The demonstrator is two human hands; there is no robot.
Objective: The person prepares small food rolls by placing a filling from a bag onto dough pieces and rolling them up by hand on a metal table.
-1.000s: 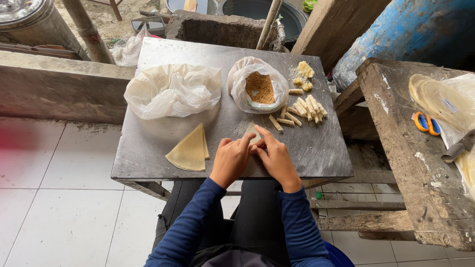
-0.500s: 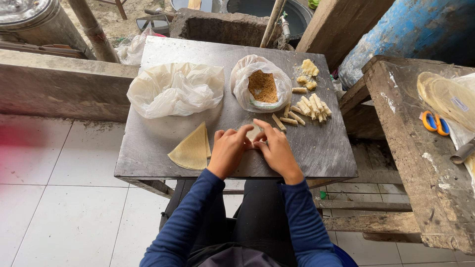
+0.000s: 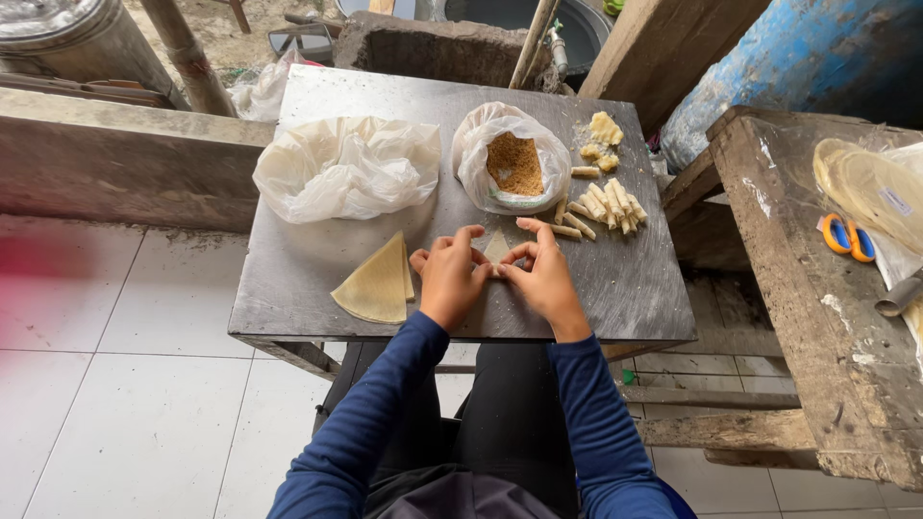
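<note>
My left hand [image 3: 450, 276] and my right hand [image 3: 541, 273] meet at the near middle of a grey metal table [image 3: 288, 288]. Between their fingertips lies a small pale wrapper piece [image 3: 496, 249], its point toward the far side; both hands pinch its lower edges. To the left of my left hand rests a stack of yellow triangular wrappers [image 3: 378, 284]. Beyond my hands stands an open plastic bag of brown crumbly filling [image 3: 514, 162]. A pile of finished pale rolls [image 3: 604, 205] lies right of that bag.
A crumpled clear plastic bag [image 3: 341, 171] sits at the table's far left. A rough wooden bench [image 3: 817, 317] on the right carries round wrappers [image 3: 875, 192] and orange-handled scissors [image 3: 846, 236]. A blue barrel [image 3: 798, 58] stands behind it. White tiles [image 3: 125, 404] cover the floor.
My hands have stayed on the wrapper piece, their fingers shifting a little around it. The view has moved slightly; nothing else on the table has changed.
</note>
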